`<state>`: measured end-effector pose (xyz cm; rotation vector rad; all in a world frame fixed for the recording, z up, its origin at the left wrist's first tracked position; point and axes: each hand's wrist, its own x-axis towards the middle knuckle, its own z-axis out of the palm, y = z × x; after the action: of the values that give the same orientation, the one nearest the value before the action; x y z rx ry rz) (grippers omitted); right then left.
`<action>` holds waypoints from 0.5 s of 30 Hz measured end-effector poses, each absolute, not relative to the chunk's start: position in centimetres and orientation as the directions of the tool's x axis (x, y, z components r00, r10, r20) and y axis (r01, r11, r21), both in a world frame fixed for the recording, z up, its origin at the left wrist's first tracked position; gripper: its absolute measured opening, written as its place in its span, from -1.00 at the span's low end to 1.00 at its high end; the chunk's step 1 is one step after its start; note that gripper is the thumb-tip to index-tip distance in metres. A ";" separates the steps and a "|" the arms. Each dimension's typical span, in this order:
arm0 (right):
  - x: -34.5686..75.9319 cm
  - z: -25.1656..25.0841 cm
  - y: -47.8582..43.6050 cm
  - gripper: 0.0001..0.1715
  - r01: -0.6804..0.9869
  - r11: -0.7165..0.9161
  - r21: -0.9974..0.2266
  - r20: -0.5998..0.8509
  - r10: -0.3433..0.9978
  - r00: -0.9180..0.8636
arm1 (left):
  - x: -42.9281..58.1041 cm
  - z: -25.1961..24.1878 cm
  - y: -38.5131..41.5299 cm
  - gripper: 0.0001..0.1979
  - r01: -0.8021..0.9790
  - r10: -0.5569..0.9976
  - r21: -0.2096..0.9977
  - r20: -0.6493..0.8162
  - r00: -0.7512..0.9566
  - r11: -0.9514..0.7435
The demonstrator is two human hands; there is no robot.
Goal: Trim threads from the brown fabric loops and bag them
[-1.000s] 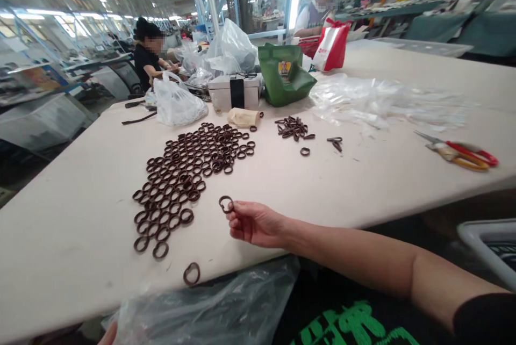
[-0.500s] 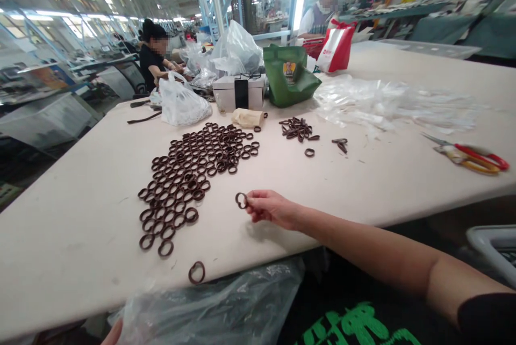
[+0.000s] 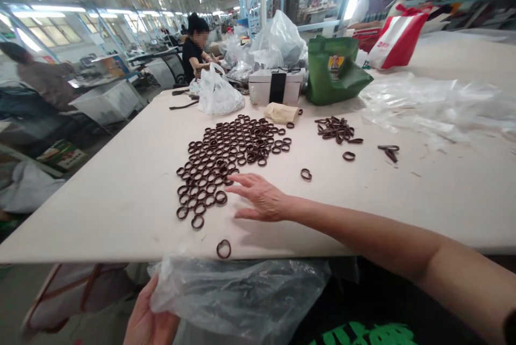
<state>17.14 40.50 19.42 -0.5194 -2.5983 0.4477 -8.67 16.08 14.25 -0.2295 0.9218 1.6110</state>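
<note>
My right hand [image 3: 260,198] hovers at the right edge of a spread of dark brown loops [image 3: 226,146], fingers stretched apart and holding nothing. Below the table edge, my left hand [image 3: 151,313] grips the side of a clear plastic bag [image 3: 242,294], which hangs in front of me. One loose brown loop [image 3: 223,249] lies by the table's front edge. Another single loop [image 3: 306,174] rests to the right of my right hand. Farther right are a heap of flattened brown loops [image 3: 334,129] and a round loop [image 3: 349,156].
At the back of the table [image 3: 100,194] stand a white plastic bag [image 3: 220,91], a white box [image 3: 258,87] with a black phone [image 3: 278,88], a green bag [image 3: 334,71] and a red-white bag [image 3: 399,38]. Clear plastic sheets [image 3: 439,106] lie right. A co-worker [image 3: 195,47] sits beyond.
My right hand has let go of the loop it held, now lying on the table, and has reached left to the spread with fingers opened. My left hand has come farther into view.
</note>
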 end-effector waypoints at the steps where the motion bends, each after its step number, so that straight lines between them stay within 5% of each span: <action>1: 14.9 19.1 41.0 -0.22 0.291 0.872 -0.394 0.334 0.430 -0.838 | -8.5 14.4 16.0 -0.53 -0.885 0.733 0.466 -0.602 -0.317 0.001; 6: 8.7 17.9 42.4 -0.25 0.374 0.840 -0.393 0.220 0.480 -0.849 | -8.0 15.6 16.1 -0.58 -0.847 0.714 0.531 -0.589 -0.379 -0.012; 15: 11.2 16.9 34.2 -0.59 0.020 0.962 -0.273 0.379 0.127 -0.916 | -8.7 16.2 16.4 -0.57 -0.839 0.724 0.545 -0.577 -0.378 -0.003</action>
<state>11.23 34.23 16.92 -0.1060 -2.7099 0.3710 -8.69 16.44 16.19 -0.1548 1.0345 1.6663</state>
